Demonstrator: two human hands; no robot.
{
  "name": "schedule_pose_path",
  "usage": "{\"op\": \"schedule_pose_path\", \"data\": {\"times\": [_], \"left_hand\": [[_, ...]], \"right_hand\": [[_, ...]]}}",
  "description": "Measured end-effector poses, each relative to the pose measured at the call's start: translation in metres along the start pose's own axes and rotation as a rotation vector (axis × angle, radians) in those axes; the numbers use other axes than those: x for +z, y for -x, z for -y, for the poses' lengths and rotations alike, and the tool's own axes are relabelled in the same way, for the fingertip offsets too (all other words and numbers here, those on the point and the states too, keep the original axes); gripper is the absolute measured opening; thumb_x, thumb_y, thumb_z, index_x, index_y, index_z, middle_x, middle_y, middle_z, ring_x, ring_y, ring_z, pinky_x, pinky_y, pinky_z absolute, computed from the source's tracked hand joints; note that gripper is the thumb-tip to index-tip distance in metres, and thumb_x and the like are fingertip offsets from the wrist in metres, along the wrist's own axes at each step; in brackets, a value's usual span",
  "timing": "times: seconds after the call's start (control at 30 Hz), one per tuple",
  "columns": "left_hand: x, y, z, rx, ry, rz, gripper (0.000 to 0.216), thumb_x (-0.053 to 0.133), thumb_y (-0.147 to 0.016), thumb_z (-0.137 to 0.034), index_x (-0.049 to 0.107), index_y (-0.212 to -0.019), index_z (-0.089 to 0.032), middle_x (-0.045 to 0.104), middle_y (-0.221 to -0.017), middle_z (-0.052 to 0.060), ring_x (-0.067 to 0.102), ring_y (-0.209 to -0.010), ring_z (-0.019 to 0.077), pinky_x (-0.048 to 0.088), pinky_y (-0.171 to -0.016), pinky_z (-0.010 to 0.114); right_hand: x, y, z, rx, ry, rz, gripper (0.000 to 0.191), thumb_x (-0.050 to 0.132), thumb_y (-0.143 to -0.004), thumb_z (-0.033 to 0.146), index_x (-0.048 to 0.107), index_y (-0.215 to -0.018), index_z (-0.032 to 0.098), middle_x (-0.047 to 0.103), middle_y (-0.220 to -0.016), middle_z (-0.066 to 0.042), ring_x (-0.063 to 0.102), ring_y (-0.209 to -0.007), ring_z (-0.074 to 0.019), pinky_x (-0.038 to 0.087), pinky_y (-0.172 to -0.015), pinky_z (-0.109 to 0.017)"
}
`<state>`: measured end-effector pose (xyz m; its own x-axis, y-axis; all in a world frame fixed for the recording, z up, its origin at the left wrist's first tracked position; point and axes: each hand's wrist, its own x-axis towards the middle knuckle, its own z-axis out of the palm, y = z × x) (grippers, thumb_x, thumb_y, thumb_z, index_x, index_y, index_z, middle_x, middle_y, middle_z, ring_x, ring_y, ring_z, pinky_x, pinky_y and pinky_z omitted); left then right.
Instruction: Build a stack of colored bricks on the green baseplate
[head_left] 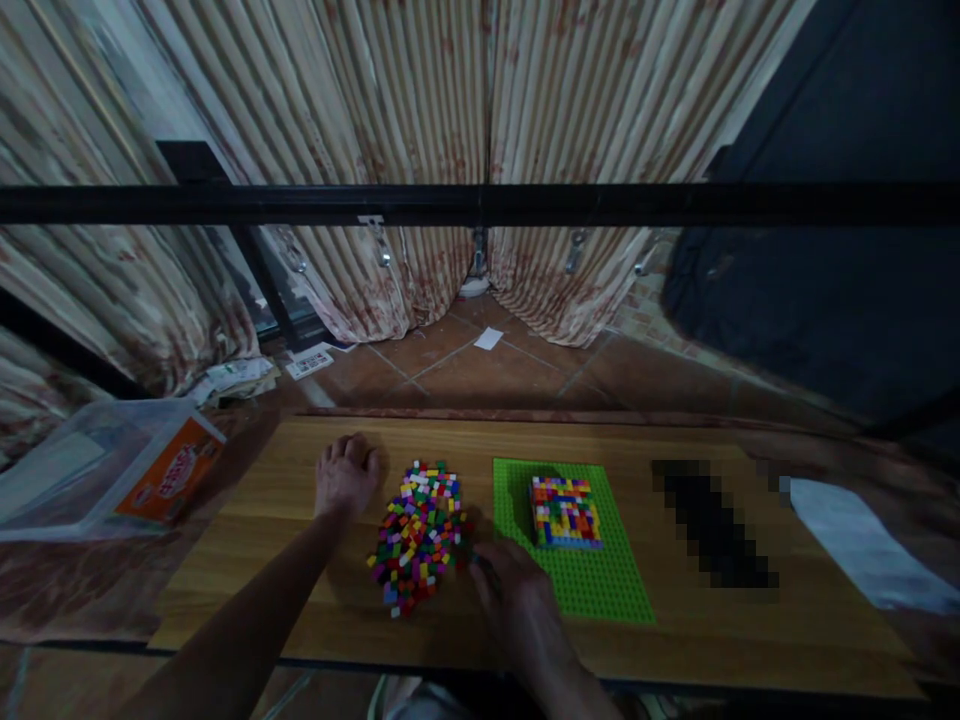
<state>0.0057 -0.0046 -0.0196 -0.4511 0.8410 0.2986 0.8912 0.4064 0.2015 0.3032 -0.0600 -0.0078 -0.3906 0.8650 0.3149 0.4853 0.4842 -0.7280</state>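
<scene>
1. Rests the left hand [346, 478] palm down on the wooden table [247, 550], just left of the pile of loose toy bricks [420, 535]; looks slack and released, with fingers slightly bent and thumb set apart.
2. Holds the right hand [517, 595] low beside the right edge of the pile, between the bricks and the green studded baseplate [611, 585], with fingers curled inward.
3. Cannot tell whether grasping a brick in the right hand or only touching the pile's edge; too dim and small at the fingertips to make out.
4. Has the loose toy bricks heaped in a long, uneven mound between the two hands, mixed in red, yellow, white, green, blue, pink and purple.
5. Has the baseplate lying flat to the right of the pile, near the right hand.
6. Bears, on the upper part of that baseplate, a multicoloured brick-built block [566, 512], roughly rectangular, with a bluish row along the near edge.
7. Includes, farther right on the table, a dark slanting shape [712, 525], pixelated past recognition.
8. Includes a clear plastic box [45, 510] with an orange label [166, 470] left of the table, and a white sheet [870, 545] at the right end.
9. Stretches beyond to a tiled floor [435, 375], pleated curtains [420, 110] and a black horizontal bar [480, 205] in front of them.
</scene>
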Motion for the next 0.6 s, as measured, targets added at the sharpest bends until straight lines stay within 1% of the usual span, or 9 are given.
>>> {"op": "schedule_pose_path", "data": {"times": [0.17, 0.27, 0.43, 0.53, 0.6], "left_hand": [[0.001, -0.001, 0.002, 0.013, 0.005, 0.015, 0.042, 0.042, -0.087, -0.040, 0.059, -0.117, -0.015, 0.060, -0.121, 0.014, 0.051, -0.112, 0.0307, 0.039, -0.099, 0.044], [0.000, -0.003, 0.002, 0.006, -0.003, 0.010, 0.044, 0.041, -0.087, -0.041, 0.059, -0.117, -0.015, 0.060, -0.121, 0.015, 0.051, -0.112, 0.0311, 0.038, -0.100, 0.045], [-0.001, -0.005, 0.001, -0.003, -0.019, 0.046, 0.049, 0.038, -0.087, -0.045, 0.058, -0.119, -0.014, 0.058, -0.125, 0.016, 0.049, -0.115, 0.0333, 0.039, -0.099, 0.046], [-0.001, -0.006, 0.002, 0.013, -0.029, 0.055, 0.050, 0.038, -0.087, -0.045, 0.057, -0.120, -0.013, 0.057, -0.125, 0.017, 0.049, -0.116, 0.0331, 0.038, -0.101, 0.046], [-0.001, -0.006, 0.003, 0.028, -0.028, 0.050, 0.049, 0.038, -0.087, -0.044, 0.057, -0.120, -0.014, 0.058, -0.123, 0.017, 0.050, -0.116, 0.0328, 0.039, -0.101, 0.046]], "right_hand": [[-0.030, 0.003, 0.004, 0.322, -0.360, -0.139, 0.027, 0.052, -0.092, 0.038, 0.072, -0.098, 0.021, 0.074, -0.092, -0.007, 0.069, -0.082, -0.0198, 0.056, -0.072, -0.030], [-0.039, 0.006, -0.001, 0.422, -0.480, -0.196, 0.031, 0.056, -0.089, 0.044, 0.073, -0.099, 0.020, 0.075, -0.091, -0.007, 0.069, -0.081, -0.0213, 0.056, -0.073, -0.033], [-0.050, 0.015, -0.013, 0.456, -0.470, -0.267, 0.029, 0.060, -0.087, 0.043, 0.074, -0.099, 0.022, 0.074, -0.097, -0.007, 0.069, -0.091, -0.0225, 0.055, -0.081, -0.035], [-0.062, 0.022, -0.024, 0.480, -0.423, -0.327, 0.028, 0.061, -0.086, 0.043, 0.073, -0.098, 0.022, 0.074, -0.101, -0.008, 0.068, -0.097, -0.0235, 0.053, -0.086, -0.037], [-0.072, 0.026, -0.034, 0.508, -0.382, -0.368, 0.030, 0.061, -0.085, 0.045, 0.073, -0.099, 0.021, 0.074, -0.101, -0.008, 0.068, -0.097, -0.0242, 0.052, -0.087, -0.038]]}}
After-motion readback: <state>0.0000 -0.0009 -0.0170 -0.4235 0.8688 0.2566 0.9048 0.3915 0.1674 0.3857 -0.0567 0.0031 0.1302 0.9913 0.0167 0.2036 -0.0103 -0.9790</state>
